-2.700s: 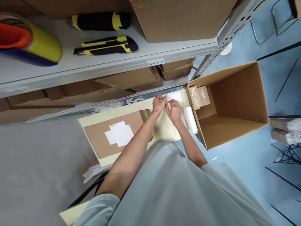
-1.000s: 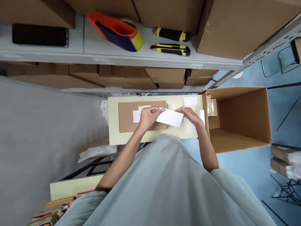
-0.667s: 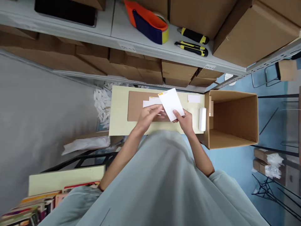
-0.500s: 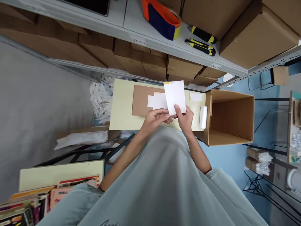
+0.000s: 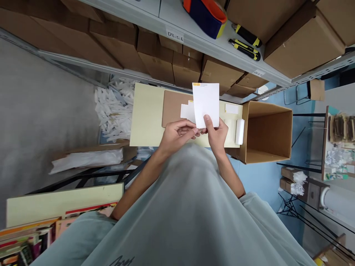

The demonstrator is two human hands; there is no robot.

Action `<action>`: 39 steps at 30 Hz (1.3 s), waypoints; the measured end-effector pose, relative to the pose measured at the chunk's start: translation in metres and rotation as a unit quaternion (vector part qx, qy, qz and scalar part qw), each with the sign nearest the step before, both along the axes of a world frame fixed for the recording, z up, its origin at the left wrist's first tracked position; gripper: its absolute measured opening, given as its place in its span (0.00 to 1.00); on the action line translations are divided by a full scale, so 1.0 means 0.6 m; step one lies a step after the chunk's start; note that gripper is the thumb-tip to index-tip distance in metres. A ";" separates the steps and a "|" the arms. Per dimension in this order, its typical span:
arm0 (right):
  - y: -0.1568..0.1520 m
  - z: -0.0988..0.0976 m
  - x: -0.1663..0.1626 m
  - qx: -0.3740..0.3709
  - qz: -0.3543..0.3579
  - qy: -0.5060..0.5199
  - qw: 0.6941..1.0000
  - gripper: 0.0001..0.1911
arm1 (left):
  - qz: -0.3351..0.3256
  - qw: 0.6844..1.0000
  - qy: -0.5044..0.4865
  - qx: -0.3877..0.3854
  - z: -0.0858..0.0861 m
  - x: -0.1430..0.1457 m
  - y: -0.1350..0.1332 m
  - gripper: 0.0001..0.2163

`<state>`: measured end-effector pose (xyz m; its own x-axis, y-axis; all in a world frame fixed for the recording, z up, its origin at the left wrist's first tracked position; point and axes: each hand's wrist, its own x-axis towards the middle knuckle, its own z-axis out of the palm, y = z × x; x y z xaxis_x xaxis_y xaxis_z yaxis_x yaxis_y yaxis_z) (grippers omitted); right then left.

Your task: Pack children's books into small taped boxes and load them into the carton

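Note:
A white sheet of paper (image 5: 207, 99) with a small orange logo and printed lines at its top left is held up over the table. My right hand (image 5: 217, 135) grips its bottom edge, thumb on the front and fingers behind. My left hand (image 5: 179, 136) has thumb and fingers closed together at the sheet's lower left corner. Behind the sheet, a brown cardboard piece (image 5: 172, 96) lies on the pale yellow tabletop (image 5: 146, 114). Smaller white papers (image 5: 186, 111) rest on that cardboard, partly covered by the sheet.
An open cardboard box (image 5: 267, 159) stands right of the tabletop. Near it lie a white roll (image 5: 240, 132) and a white label (image 5: 232, 108). Above, a grey shelf (image 5: 191, 38) carries cutters (image 5: 245, 50) and a tape roll (image 5: 206, 20). White scraps (image 5: 111, 114) fill the left side.
The camera view has shifted slightly. The sheet stands a little higher in view and more upright, its logo easier to see. Both hands keep their places at its lower edge.

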<state>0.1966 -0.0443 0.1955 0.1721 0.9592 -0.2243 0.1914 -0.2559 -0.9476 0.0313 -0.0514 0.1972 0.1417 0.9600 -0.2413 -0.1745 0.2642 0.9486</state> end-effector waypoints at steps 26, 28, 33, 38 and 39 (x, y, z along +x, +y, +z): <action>-0.028 0.014 -0.065 0.046 0.080 -0.006 0.996 0.19 | -0.022 0.991 0.120 0.054 -0.020 -0.109 -0.002 0.08; -0.024 0.010 -0.065 0.042 0.052 -0.012 0.998 0.18 | -0.001 0.983 0.177 0.048 -0.041 -0.125 0.007 0.04; -0.020 0.011 -0.066 0.039 0.005 -0.010 0.999 0.17 | 0.031 0.936 0.349 0.041 -0.115 -0.196 0.037 0.02; -0.026 0.014 -0.069 0.017 -0.022 0.004 1.000 0.16 | 0.028 0.843 0.533 -0.072 -0.165 -0.340 0.073 0.04; -0.027 0.014 -0.068 0.018 -0.033 0.009 0.999 0.15 | 0.037 0.817 0.568 -0.095 -0.167 -0.376 0.083 0.05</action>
<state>0.1556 -0.0606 0.2038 0.2315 0.9533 -0.1942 0.1588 -0.2339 -0.9592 -0.1946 -0.0014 0.0971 -0.3336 0.8859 -0.3224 0.7675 0.4538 0.4528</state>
